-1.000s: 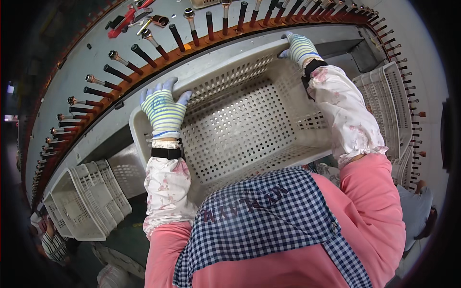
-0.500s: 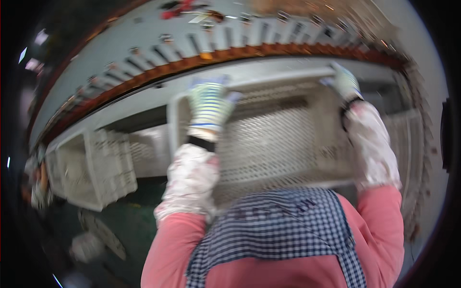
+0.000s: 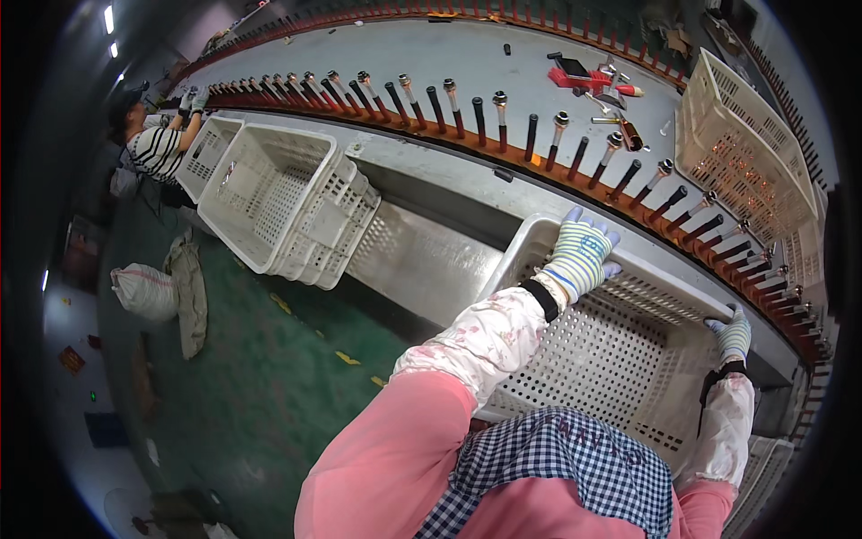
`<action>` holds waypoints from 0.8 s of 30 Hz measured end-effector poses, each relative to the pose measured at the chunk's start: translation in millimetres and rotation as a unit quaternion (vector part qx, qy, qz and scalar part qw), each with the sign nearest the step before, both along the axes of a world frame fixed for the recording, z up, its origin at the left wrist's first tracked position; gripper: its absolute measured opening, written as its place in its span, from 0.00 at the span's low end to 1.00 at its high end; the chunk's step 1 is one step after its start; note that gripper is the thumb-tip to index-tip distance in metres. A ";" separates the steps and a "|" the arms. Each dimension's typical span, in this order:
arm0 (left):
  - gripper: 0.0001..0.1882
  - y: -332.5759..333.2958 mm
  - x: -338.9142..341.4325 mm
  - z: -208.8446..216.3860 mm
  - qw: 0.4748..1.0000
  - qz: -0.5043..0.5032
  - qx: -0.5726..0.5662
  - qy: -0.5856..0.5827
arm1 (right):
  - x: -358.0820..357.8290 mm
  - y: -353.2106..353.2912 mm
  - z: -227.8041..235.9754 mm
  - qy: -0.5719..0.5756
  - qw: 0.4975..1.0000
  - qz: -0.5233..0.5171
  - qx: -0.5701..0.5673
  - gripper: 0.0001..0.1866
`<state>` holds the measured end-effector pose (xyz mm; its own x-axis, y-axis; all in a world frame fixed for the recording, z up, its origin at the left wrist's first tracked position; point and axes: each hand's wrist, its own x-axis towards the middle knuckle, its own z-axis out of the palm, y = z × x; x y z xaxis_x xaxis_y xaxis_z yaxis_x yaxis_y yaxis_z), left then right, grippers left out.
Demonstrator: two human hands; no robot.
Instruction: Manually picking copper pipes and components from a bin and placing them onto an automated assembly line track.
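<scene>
A white perforated plastic crate (image 3: 584, 364) lies in front of me on the metal ledge, with nothing inside it. My left hand (image 3: 580, 255), in a striped knit glove, is closed over the far rim near its left corner, thumb on the inner side. At the far right corner my right hand (image 3: 733, 338), gloved the same way, grips the rim; some of its fingers are hidden behind the edge. Just beyond the crate runs a brown rail (image 3: 558, 173) carrying a row of upright dark rods, several capped with copper-coloured fittings.
Stacked white crates (image 3: 269, 193) stand on the ledge to the left. On the grey table lie a red tray with tools (image 3: 584, 79) and a white crate (image 3: 745, 135) holding copper-coloured parts. A co-worker (image 3: 154, 139) in stripes works far left. A white sack (image 3: 144, 289) sits on the green floor (image 3: 296, 359).
The view has swung left, so more floor, the stacked crates and a co-worker show. Both hands stay on the crate's rim; the picture is sharper now.
</scene>
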<state>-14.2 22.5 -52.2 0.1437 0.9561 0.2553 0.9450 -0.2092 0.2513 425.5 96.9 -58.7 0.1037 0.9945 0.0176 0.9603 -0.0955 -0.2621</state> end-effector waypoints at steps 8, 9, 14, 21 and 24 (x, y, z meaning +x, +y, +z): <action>0.28 2.6 5.5 -3.2 1.000 -0.001 0.009 -0.001 | 1.5 -0.6 4.5 0.001 1.000 -0.004 -0.012 0.38; 0.28 1.7 5.7 -2.4 1.000 0.000 0.003 -0.001 | 0.6 -1.2 5.6 0.001 1.000 -0.003 -0.011 0.38; 0.29 1.1 6.9 -7.1 1.000 0.000 0.007 -0.006 | -2.5 -5.2 9.0 -0.017 1.000 -0.004 -0.005 0.38; 0.29 0.7 7.3 -3.1 1.000 -0.005 -0.003 -0.002 | 0.6 -4.6 4.6 -0.023 0.999 -0.019 -0.023 0.38; 0.29 1.6 5.8 0.3 1.000 -0.002 -0.005 0.000 | -5.1 -7.2 8.6 0.005 1.000 -0.012 -0.020 0.38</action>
<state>-8.4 24.1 -51.8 0.1475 0.9579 0.2462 0.9441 -0.2105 0.2536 420.4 89.7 -50.1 0.1269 0.9916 -0.0241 0.9550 -0.1287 -0.2672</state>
